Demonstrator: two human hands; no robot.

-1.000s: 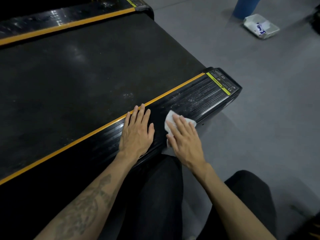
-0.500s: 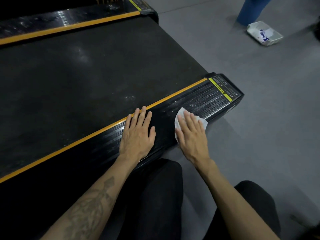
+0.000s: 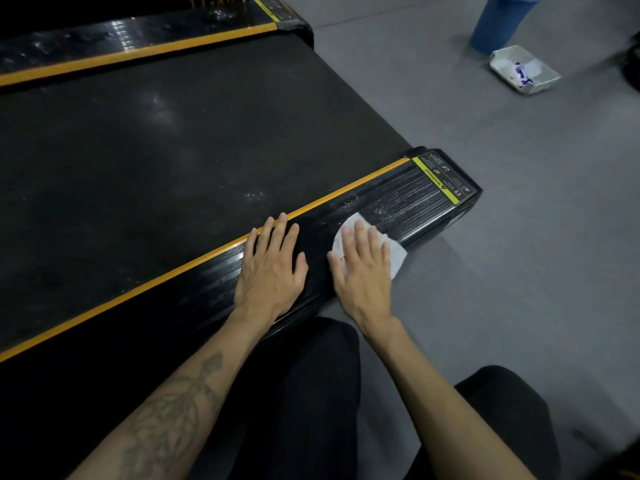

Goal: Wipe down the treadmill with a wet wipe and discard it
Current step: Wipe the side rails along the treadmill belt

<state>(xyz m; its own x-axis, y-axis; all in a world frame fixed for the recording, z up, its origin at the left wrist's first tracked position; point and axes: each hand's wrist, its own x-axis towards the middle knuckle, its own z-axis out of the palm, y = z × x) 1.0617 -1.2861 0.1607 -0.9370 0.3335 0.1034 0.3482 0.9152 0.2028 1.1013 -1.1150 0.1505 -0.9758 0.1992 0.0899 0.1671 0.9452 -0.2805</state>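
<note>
Wipe (image 3: 394, 252): white, spread flat on the near side rail (image 3: 398, 206) of the treadmill (image 3: 173, 150), close to the rail's rear end. My right hand (image 3: 363, 271) lies on top of it, fingers straight and slightly fanned, palm down, pressing it against the ribbed black surface. Part of the wipe shows beyond the fingertips and along the hand's outer side, where it hangs over the rail's outer edge.

Left hand (image 3: 273, 268): flat on the same rail, just beside the right hand, not touching it. Fingers straight, holding nothing, tips reaching the orange stripe (image 3: 145, 289) that runs along the rail's inner edge beside the belt.

Rail: wet streaks and specks between the wipe and the rear end. A yellow-banded warning label (image 3: 443, 180) sits across that end.

Belt: black, dull sheen, a few pale specks near the stripe ahead of my left hand. The far rail (image 3: 138, 39) runs along the belt's other side, with its own orange stripe.

Floor (image 3: 519, 237): grey. Toward the top right corner of the view, a blue bin (image 3: 502, 19) stands well apart from the treadmill, with a wipe pack (image 3: 524, 71) lying just beside it.

My knees, in dark trousers, show at the bottom.
</note>
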